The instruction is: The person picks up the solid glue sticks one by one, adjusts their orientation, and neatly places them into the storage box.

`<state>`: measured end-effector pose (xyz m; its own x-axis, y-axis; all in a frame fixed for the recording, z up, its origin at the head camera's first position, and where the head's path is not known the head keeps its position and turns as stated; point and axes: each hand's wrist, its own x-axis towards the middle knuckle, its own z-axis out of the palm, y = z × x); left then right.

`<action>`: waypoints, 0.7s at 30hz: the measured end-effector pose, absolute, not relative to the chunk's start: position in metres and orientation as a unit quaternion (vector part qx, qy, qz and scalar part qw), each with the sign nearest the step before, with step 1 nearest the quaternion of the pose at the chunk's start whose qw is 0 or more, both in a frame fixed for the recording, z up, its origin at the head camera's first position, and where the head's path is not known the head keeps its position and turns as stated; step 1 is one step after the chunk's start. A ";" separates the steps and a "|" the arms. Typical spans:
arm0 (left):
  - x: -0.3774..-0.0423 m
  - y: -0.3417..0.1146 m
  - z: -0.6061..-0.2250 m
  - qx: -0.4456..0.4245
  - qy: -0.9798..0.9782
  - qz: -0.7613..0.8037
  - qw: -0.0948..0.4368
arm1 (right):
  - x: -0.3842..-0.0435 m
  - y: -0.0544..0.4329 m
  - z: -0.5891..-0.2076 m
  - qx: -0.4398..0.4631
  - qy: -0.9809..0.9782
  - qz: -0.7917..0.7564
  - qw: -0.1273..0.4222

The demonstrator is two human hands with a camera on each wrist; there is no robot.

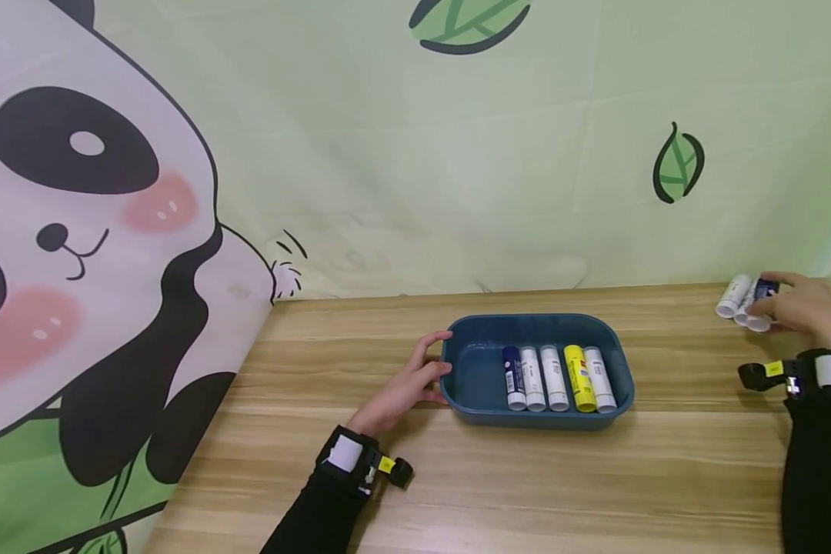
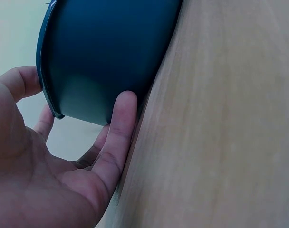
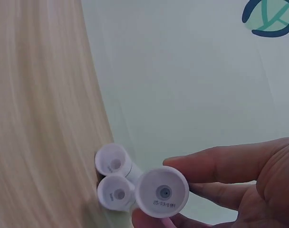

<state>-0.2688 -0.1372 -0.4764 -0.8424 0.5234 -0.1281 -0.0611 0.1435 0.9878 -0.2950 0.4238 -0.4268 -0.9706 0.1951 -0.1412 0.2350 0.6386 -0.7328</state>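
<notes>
A dark blue plastic bin [image 1: 481,419] stands on the table with several glue sticks lying side by side in its right part: one dark blue glue stick [image 1: 514,377], one yellow glue stick [image 1: 579,377] and three white ones. My left hand [image 1: 410,385] touches the bin's left end from outside, fingers spread against rim and wall. At the table's far right, my right hand [image 1: 806,308] pinches a dark blue glue stick [image 3: 162,192] between thumb and fingers, its white base facing the wrist camera. Beside it lie two white glue sticks [image 3: 115,192], overlapped by the held one.
The wooden table [image 1: 388,492] ends at a pale green backdrop [image 1: 388,154] with leaves and a large panda [image 1: 131,254] at the left. A small camera on a strap [image 1: 769,375] juts from the right wrist, another wrist camera [image 1: 398,471] from the left.
</notes>
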 end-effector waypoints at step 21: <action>-0.269 -0.136 -0.477 0.160 0.723 0.633 0.227 | -0.294 0.394 -0.397 0.074 0.904 -0.421 0.001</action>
<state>-0.2693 -0.1363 -0.4774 -0.8453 0.5192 -0.1259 -0.0563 0.1478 0.9874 -0.2936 0.3941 -0.3971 -0.9890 0.1336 -0.0636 0.1346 0.6339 -0.7616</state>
